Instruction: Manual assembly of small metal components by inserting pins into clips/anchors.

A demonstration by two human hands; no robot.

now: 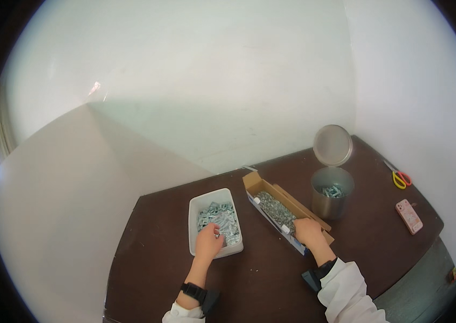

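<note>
The left hand [209, 242] dips into the white tub [191, 226], fingers curled over small greenish pieces [217, 214]; whether it pinches one I can't tell from here. The right hand [309, 232] reaches into the near end of the long carton [252, 181], its fingertips hidden, so its grip is unclear too. Greyish pieces [275, 208] lie along much of the carton, so the work looks to me unfinished, with plenty left to handle. A metal canister [322, 204] just beyond holds more greenish pieces, its round lid [333, 145] off. How much is already done, I can't judge.
</note>
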